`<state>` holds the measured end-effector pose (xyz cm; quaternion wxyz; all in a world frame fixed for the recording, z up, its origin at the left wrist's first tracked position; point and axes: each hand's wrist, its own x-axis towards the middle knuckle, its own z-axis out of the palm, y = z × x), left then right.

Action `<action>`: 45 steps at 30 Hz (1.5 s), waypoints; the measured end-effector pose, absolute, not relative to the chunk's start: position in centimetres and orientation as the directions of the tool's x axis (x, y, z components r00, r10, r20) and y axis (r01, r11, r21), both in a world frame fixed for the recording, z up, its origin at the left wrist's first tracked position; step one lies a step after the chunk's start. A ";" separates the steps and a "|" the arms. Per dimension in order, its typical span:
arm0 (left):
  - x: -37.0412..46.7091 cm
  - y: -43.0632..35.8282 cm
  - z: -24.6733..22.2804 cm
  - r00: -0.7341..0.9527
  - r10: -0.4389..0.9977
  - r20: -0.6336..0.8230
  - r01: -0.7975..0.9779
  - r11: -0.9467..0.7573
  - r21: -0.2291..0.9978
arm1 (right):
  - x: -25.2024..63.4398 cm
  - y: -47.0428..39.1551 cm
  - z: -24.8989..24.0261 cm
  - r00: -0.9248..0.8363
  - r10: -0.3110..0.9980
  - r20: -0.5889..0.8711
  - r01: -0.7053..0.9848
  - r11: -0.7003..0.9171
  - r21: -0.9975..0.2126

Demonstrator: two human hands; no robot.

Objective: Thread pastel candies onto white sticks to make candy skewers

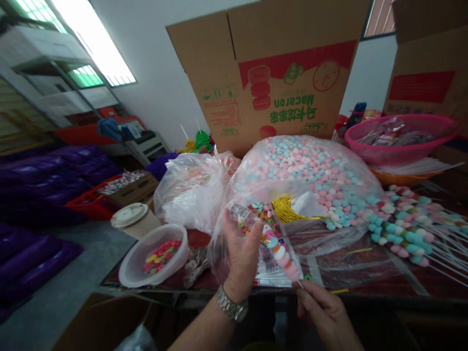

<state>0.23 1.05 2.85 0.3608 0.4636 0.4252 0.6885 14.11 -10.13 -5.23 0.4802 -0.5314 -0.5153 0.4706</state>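
My right hand [316, 304] pinches the lower end of a candy skewer [281, 253], threaded with pink, white, blue and orange pieces and tilted up to the left. My left hand [243, 246], with a metal watch at the wrist, is raised beside the skewer's upper end, thumb and fingers apart; whether it touches the plastic packaging [268, 261] there is unclear. Gold twist ties [288, 209] lie just beyond. Behind them a large clear bag [310, 170] holds pink, blue and white candies.
At the left stand a white bowl [126, 265] with colourful candies and a lidded cup [137, 219]. Another plastic bag [190, 190] is behind them. Finished-looking skewers [405, 234] lie at the right, below a pink basket [402, 153]. A cardboard box [215, 73] rises at the back.
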 end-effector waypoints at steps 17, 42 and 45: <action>1.6 -1.9 0.0 0.412 0.874 -0.256 -0.495 0.451 0.743 | 10.8 -8.9 -5.6 -0.038 0.974 -0.225 -0.233 -0.228 -0.946; 1.3 -0.5 0.3 0.376 0.883 -0.282 -0.669 0.469 0.577 | 10.8 -9.2 -4.0 -0.004 0.999 -0.037 0.055 -0.037 -0.998; 0.4 -0.2 0.7 0.417 0.867 -0.272 -0.665 0.495 0.559 | 11.2 -9.4 -3.9 -0.183 0.964 -0.196 -0.222 -0.234 -0.946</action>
